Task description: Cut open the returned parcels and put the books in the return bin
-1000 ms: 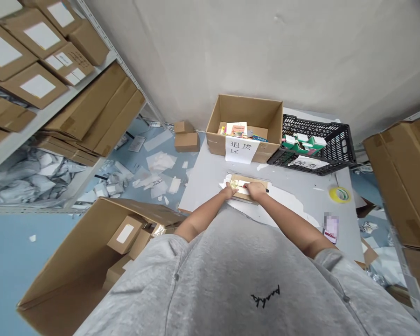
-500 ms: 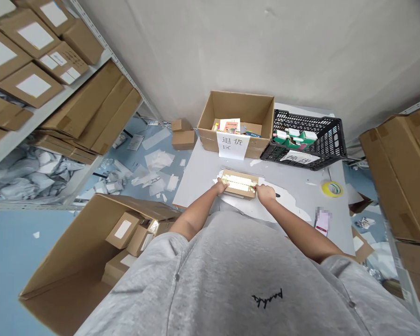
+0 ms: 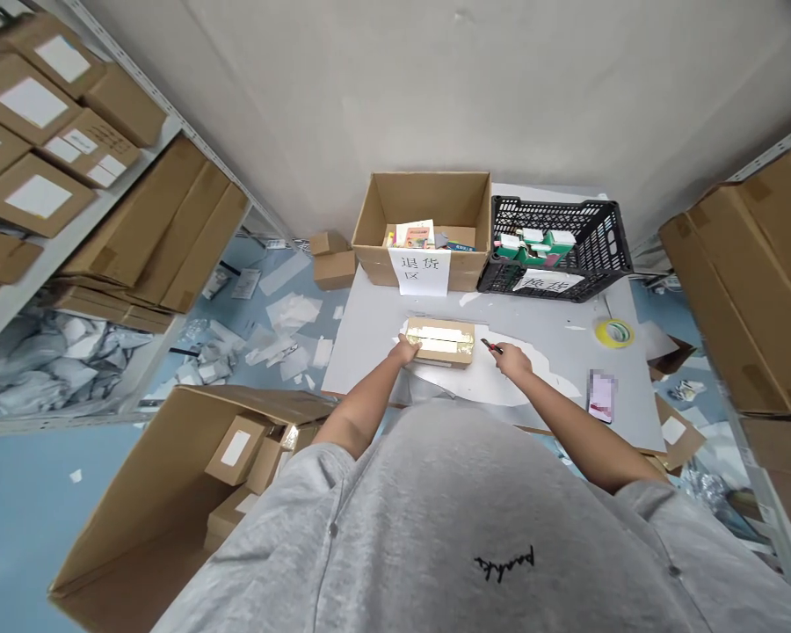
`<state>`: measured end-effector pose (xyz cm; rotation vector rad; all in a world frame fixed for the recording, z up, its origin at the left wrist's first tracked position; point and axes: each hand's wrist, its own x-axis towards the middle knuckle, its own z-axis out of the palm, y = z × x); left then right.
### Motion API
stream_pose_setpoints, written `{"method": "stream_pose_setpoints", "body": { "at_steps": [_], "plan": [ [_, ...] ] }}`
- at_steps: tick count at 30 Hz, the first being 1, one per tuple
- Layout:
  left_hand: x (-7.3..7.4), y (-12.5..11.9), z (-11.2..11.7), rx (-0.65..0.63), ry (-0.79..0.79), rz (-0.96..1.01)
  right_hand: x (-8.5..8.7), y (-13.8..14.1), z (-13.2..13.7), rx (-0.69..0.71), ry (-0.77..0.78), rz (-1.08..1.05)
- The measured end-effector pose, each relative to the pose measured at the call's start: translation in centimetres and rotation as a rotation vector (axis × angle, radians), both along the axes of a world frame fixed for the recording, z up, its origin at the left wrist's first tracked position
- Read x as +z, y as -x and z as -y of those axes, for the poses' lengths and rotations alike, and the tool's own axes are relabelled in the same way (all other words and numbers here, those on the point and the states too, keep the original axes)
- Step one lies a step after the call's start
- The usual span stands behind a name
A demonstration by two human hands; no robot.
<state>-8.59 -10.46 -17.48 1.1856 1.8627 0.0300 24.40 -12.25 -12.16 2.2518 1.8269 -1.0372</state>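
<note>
Both busy: my left hand presses closed fingers on the taped box, my right hand pinches a cutter at its 3 o'clock.

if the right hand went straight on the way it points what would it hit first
Most likely the right end of the cardboard box, just ahead of the tip of the small cutter held in the right hand. The gap looks narrow, but depth is hard to judge from this view.

Pale wall ahead; blue floor littered with paper; white metal shelving left.
</note>
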Motion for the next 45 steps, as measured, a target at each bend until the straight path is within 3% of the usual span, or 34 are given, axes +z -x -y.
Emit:
{"method": "stream_pose_setpoints", "body": {
  "at_steps": [3,5,9,12,14,19,24,30,36,45],
  "plan": [
    [0.3,-0.5,0.2,0.005,0.031,-0.064,-0.7,1.0,0.6,-0.299,0.086,-0.357],
    [0.4,-0.9,0.2,-0.006,0.018,-0.145,-1.2,2.7,1.0,-0.429,0.134,-0.542],
    [0.8,-2.3,-0.5,-0.175,-0.238,-0.315,-2.3,6.2,1.7,-0.570,0.202,-0.714],
    [1.2,-3.9,-2.1,-0.477,-0.436,-0.181,-2.7,7.9,1.9,-0.626,0.203,-0.741],
    [1.3,-5.0,-3.3,-0.644,-0.473,-0.036,-2.9,8.6,1.9,-0.657,0.190,-0.738],
    [0.5,-6.3,-4.9,-0.757,-0.455,0.133,-2.7,9.2,2.3,-0.691,0.195,-0.709],
    [-0.6,-6.1,-5.7,-0.864,-0.473,0.017,-2.5,9.9,2.3,-0.708,0.169,-0.641],
    [-0.8,-6.3,-7.9,-1.218,-0.609,-0.275,-2.5,10.9,0.8,-0.801,0.134,-0.519],
    [-0.5,-6.5,-8.2,-1.249,-0.596,-0.329,-2.4,10.9,-0.6,-0.805,0.170,-0.450],
    [-0.3,-7.6,-6.9,-1.233,-0.631,-0.321,-2.9,11.9,1.5,-0.837,0.165,-0.482]
  ]
}}
